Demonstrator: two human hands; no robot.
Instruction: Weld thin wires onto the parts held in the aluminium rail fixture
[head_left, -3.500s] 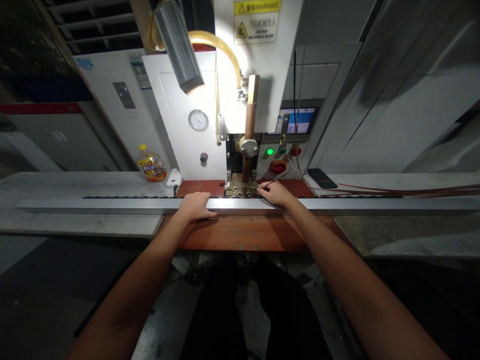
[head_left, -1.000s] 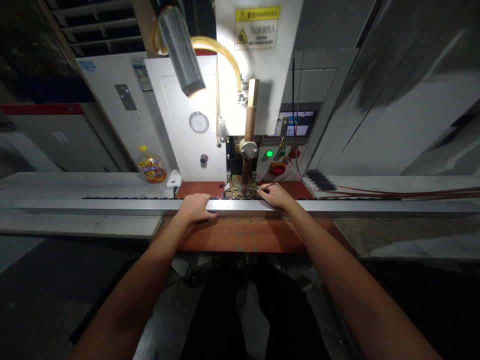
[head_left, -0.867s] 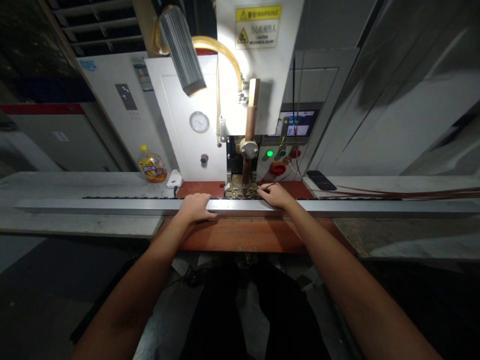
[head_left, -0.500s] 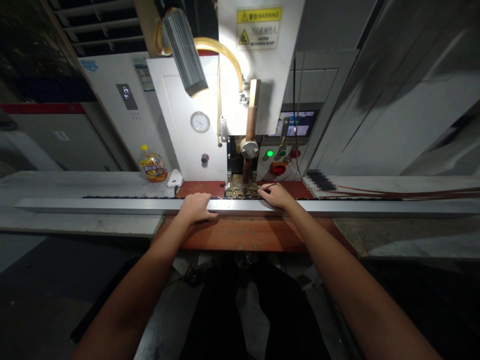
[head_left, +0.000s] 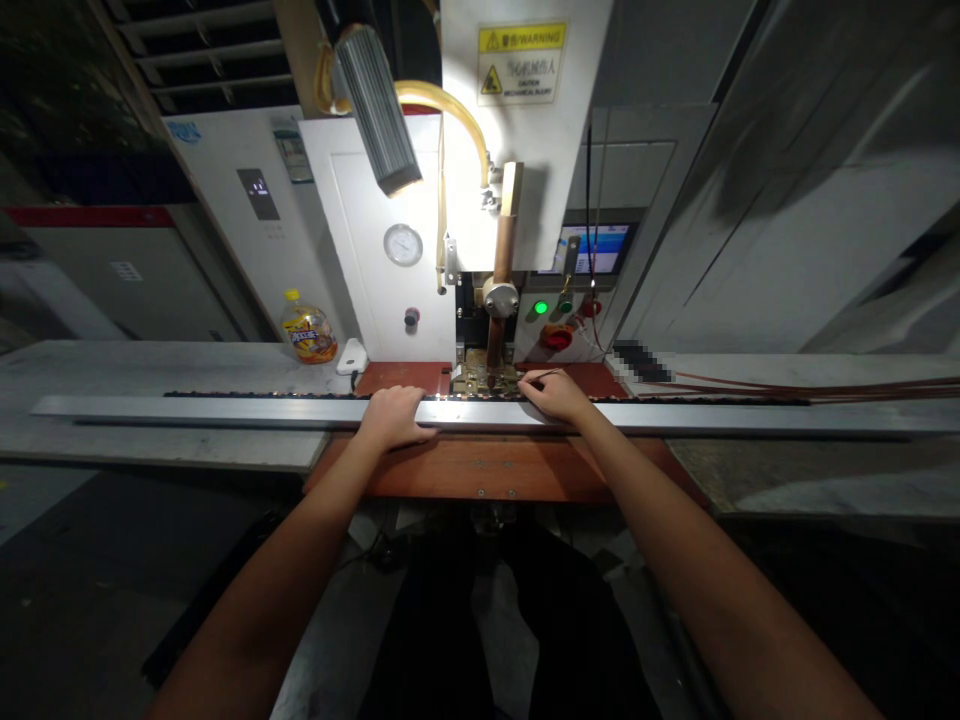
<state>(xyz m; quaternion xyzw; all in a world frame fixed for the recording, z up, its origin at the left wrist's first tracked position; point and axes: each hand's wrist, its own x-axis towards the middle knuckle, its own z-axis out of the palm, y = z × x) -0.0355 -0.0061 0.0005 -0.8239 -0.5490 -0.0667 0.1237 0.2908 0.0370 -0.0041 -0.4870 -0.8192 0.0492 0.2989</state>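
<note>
A long silver metal bar (head_left: 225,410) lies crosswise in front of the machine, with a dark bumpy strip (head_left: 315,397) along its far edge. My left hand (head_left: 394,415) is closed over the bar, fingers on top and thumb on the near side. Right of the machine's copper-coloured rod (head_left: 495,340), my right hand (head_left: 555,393) rests at the bar with its fingertips pinched. A thin dark wire (head_left: 551,373) appears between those fingers, though its ends are hard to make out. The rod's tip stands over a small brass-coloured fixture (head_left: 480,375) between my hands.
A reddish-brown board (head_left: 450,470) supports the middle, flanked by pale worktops (head_left: 150,445). Behind stand a bottle (head_left: 309,330) with a yellow cap and a small white device (head_left: 352,356). Long reddish wires (head_left: 825,388) lie at the right. A lit lamp (head_left: 379,110) hangs above.
The camera view has shifted slightly. Both hands keep nearly the same places at the bar. Small orange glints now show along the dark strip left of my left hand.
</note>
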